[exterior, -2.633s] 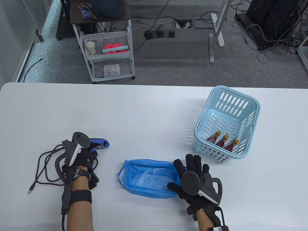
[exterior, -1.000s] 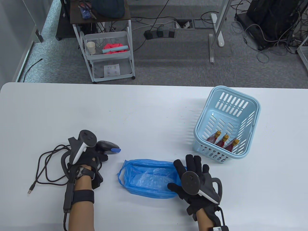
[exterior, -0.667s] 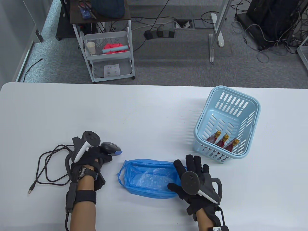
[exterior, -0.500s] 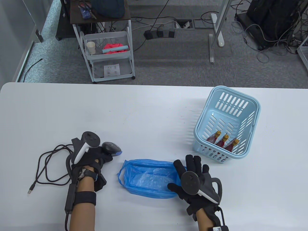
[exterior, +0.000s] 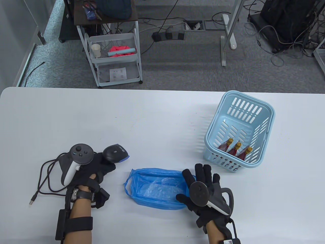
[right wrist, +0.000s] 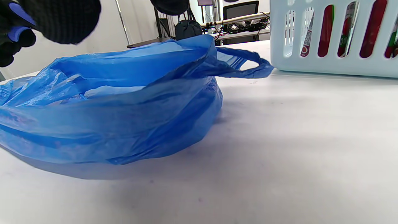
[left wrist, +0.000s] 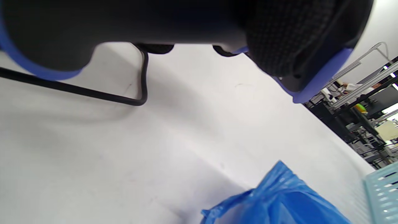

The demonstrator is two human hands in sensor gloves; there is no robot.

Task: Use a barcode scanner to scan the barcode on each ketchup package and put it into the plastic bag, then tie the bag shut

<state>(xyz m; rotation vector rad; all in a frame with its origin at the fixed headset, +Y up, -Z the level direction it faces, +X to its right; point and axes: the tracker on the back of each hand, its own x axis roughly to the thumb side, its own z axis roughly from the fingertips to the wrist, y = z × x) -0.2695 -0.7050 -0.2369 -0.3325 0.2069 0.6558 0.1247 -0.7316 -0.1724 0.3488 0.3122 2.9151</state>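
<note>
Left hand [exterior: 95,169]: gripped the barcode scanner [exterior: 115,153], near left of counter [exterior: 152,117].
Right hand [exterior: 205,188]: fingers straight, resting on plastic bag [exterior: 155,189].
Ketchup packages [exterior: 237,150]: lay in the basket [exterior: 269,114], far right.

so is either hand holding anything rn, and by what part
The left hand grips the barcode scanner by its handle. The right hand holds nothing, fingers straight by the plastic bag.

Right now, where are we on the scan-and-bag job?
Early. Done: the left hand grips the barcode scanner. In hand: the right hand rests flat at the open blue plastic bag. Left: all three ketchup packages still sit in the basket, so scanning, bagging and tying remain.
</note>
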